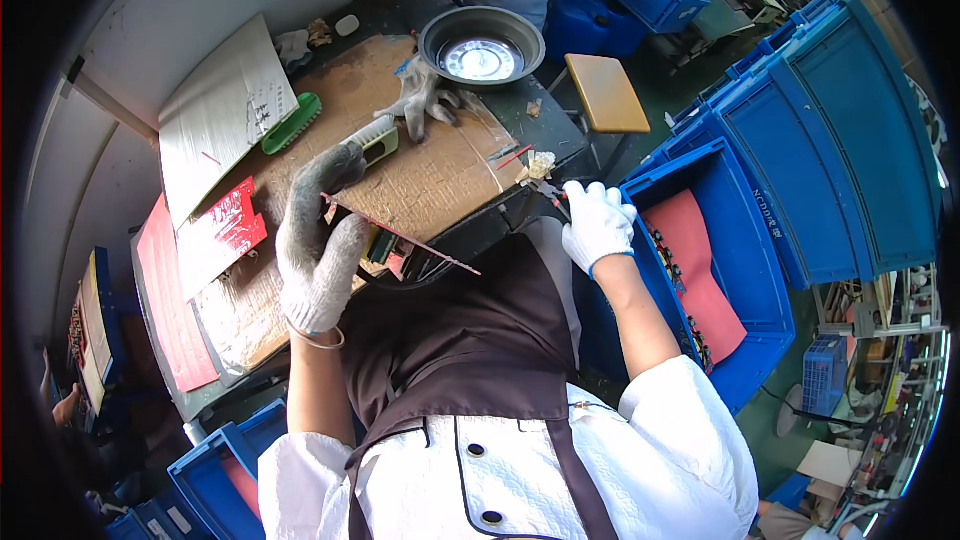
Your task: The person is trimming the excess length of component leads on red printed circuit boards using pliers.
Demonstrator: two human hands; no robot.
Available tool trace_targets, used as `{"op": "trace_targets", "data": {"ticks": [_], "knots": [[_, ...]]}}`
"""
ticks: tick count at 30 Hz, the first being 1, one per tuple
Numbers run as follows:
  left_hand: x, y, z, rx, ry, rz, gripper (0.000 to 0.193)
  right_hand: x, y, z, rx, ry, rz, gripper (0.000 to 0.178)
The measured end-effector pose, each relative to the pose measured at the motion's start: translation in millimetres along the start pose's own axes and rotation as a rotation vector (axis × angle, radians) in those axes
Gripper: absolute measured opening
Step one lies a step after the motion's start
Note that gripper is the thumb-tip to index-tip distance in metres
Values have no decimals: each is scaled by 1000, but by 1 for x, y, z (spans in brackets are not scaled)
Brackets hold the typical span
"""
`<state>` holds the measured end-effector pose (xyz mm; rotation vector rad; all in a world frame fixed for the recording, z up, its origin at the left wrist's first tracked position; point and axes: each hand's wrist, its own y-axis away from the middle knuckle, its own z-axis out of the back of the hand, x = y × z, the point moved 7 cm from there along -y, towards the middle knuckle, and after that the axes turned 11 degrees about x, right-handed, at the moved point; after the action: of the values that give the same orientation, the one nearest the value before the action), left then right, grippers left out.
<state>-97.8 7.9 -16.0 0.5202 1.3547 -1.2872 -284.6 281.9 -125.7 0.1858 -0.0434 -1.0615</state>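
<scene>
the left hand (318, 250), in a grey glove, grips a red circuit board (400, 237) tilted up over the bench (440, 180). the right hand (597, 225), in a white glove, is closed on a small red-handled tool (556, 202) beside a blue bin (740, 240).

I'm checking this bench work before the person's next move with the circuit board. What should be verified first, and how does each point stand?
1. Left hand has a grip on the red circuit board: ok, gloved fingers wrap its left end.
2. Board supported: not ok, it is held tilted in the air, off the cardboard mat.
3. Right hand holds the small red-handled tool: ok, pinched at the fingertips.
4. Tool tip on the board: cannot tell, too small.
5. Both hands gloved: ok.
6. Blue crate at the right open: ok, a red sheet lies inside.
</scene>
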Motion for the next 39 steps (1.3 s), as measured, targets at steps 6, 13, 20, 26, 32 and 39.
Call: {"op": "trace_targets", "data": {"ticks": [6, 13, 20, 26, 32, 39], "knots": [[-5, -5, -5, 58, -44, 25, 58, -29, -38, -6, 133, -68, -109, 37], [-8, -17, -9, 17, -26, 10, 53, -34, -18, 51, -102, -33, -205, 41], [5, -22, -7, -38, -22, 74, 49, 45, 73, 136, -371, -386, 487, 58], [1, -26, -9, -35, -33, 92, 49, 44, 86, 140, -405, -243, 455, 61], [1, -22, -11, -30, -11, 100, 50, 44, 81, 135, -261, -236, 506, 61], [1, -20, -9, 2, 65, 102, 48, 43, 69, 121, -47, -378, 591, 45]]}}
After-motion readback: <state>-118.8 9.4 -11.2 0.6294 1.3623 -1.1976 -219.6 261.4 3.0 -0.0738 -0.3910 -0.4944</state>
